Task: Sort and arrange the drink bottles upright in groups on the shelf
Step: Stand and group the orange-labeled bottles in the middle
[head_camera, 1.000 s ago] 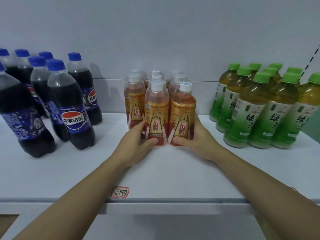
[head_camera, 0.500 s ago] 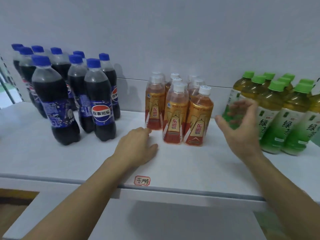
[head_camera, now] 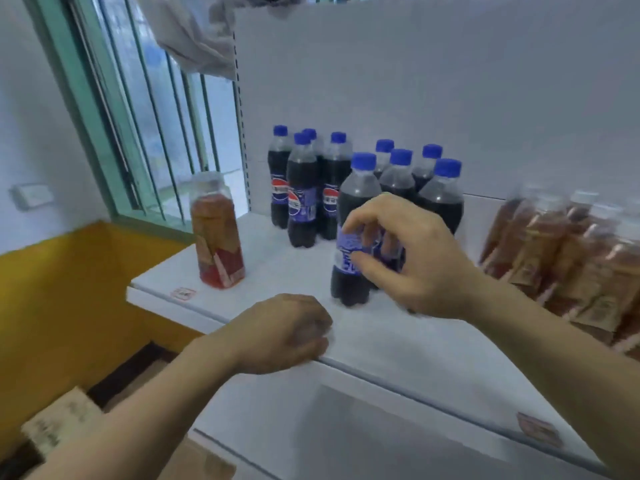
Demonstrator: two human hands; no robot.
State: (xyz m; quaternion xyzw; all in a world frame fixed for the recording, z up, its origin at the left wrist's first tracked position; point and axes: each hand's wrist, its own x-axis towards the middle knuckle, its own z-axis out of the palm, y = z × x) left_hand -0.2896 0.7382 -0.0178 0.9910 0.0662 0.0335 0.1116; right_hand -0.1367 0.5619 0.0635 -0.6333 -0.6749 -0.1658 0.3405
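R hand (head_camera: 420, 261) fingers curled at front cola bottle (head_camera: 355, 216); L hand (head_camera: 280, 332) on shelf (head_camera: 398, 344) edge.

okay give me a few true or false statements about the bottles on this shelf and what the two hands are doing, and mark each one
1. The right hand is at the front cola bottle. True.
2. The lone orange bottle lies on its side. False: it stands upright near the shelf's left corner.
3. The left hand holds a bottle. False: it holds nothing, resting at the shelf's front edge.
4. The cola bottles have blue caps. True.
5. The lone orange bottle touches the cola bottles. False: it stands apart, to their left.
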